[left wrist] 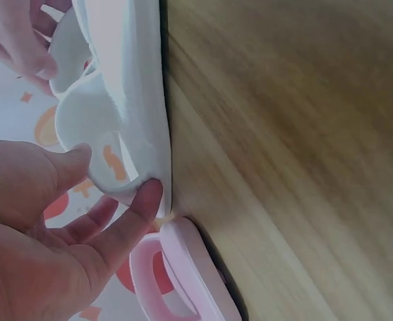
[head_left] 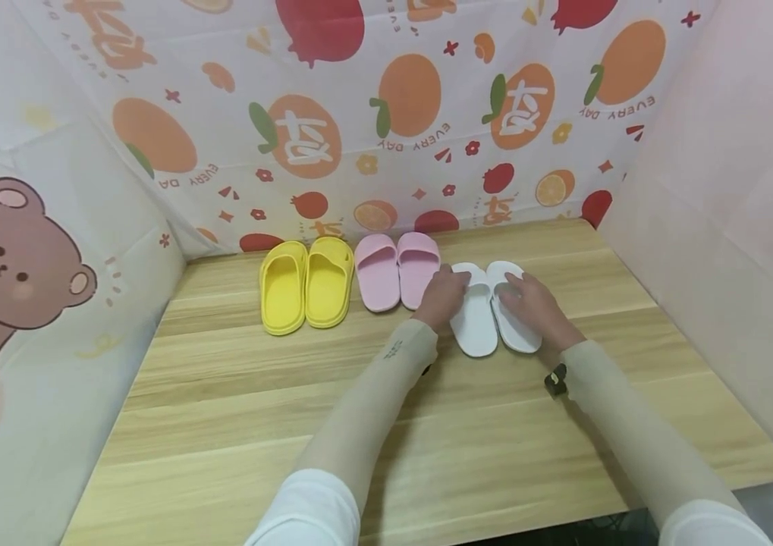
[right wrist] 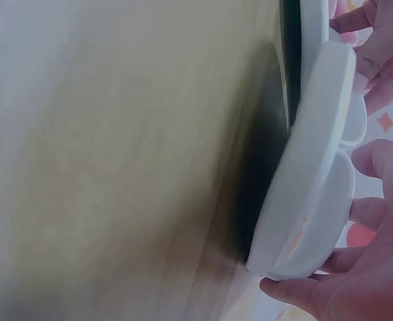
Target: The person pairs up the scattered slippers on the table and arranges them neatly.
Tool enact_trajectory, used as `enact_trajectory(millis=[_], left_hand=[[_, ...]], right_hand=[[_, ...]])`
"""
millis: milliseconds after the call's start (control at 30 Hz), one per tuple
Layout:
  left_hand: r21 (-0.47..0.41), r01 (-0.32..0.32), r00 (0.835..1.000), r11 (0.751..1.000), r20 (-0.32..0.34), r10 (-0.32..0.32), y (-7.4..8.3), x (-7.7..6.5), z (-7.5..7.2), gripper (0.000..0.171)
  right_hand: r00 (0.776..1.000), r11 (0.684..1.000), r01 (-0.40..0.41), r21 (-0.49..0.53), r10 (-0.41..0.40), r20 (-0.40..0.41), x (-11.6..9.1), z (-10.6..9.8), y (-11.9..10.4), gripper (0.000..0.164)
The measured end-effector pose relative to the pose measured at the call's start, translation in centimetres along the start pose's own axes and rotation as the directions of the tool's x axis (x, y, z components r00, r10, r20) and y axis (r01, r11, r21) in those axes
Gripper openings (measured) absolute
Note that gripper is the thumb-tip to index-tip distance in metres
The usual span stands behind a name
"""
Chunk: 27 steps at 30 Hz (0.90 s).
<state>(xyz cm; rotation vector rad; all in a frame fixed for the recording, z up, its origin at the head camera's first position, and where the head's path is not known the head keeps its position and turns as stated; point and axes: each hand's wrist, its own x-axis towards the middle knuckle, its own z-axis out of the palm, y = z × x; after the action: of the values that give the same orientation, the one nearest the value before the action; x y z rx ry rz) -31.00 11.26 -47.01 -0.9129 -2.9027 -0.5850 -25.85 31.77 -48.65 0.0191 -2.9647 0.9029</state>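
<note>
A pair of white slippers stands side by side on the wooden table, toes toward the back wall. My left hand (head_left: pixel 444 297) grips the left white slipper (head_left: pixel 477 327) at its strap. In the left wrist view, the thumb is at the strap opening and a fingertip presses the outer side of that slipper (left wrist: pixel 139 100). My right hand (head_left: pixel 538 305) holds the right white slipper (head_left: pixel 517 334) by its strap, thumb on top and fingers along the outer edge. Dark shadow runs under the sole of this slipper (right wrist: pixel 303 180) in the right wrist view.
Left of the white pair stand pink slippers (head_left: pixel 378 282), close to my left hand. Yellow slippers (head_left: pixel 284 303) sit farther left. A fruit-printed cloth (head_left: pixel 372 152) hangs behind the table (head_left: pixel 236 425), with pale cloths at both sides.
</note>
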Motion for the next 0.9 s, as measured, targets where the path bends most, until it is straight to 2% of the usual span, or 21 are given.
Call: enact_trajectory(millis=[233, 467, 733, 900], left_hand=[[-0.033, 0.097, 0.995, 0.995, -0.006, -0.097, 0.6, 0.8, 0.3, 0.026], [0.094, 0.122, 0.993, 0.988, -0.015, -0.121, 0.7, 1.7, 0.1, 0.023], [0.111, 0.176, 0.984, 0.978, -0.051, -0.172, 0.6, 2.7, 0.3, 0.025], [0.109, 0.187, 0.981, 0.976, -0.082, -0.178, 0.2, 3.5, 0.3, 0.024]], right_hand=[[0.997, 0.998, -0.006, 0.068, 0.011, -0.074, 1.3, 0.2, 0.0, 0.06], [0.992, 0.985, -0.07, 0.155, 0.085, -0.092, 2.4, 0.0, -0.4, 0.048], [0.989, 0.981, -0.077, 0.18, 0.098, -0.114, 3.7, 0.0, -0.4, 0.044], [0.985, 0.978, -0.088, 0.189, 0.114, -0.129, 4.5, 0.0, -0.5, 0.045]])
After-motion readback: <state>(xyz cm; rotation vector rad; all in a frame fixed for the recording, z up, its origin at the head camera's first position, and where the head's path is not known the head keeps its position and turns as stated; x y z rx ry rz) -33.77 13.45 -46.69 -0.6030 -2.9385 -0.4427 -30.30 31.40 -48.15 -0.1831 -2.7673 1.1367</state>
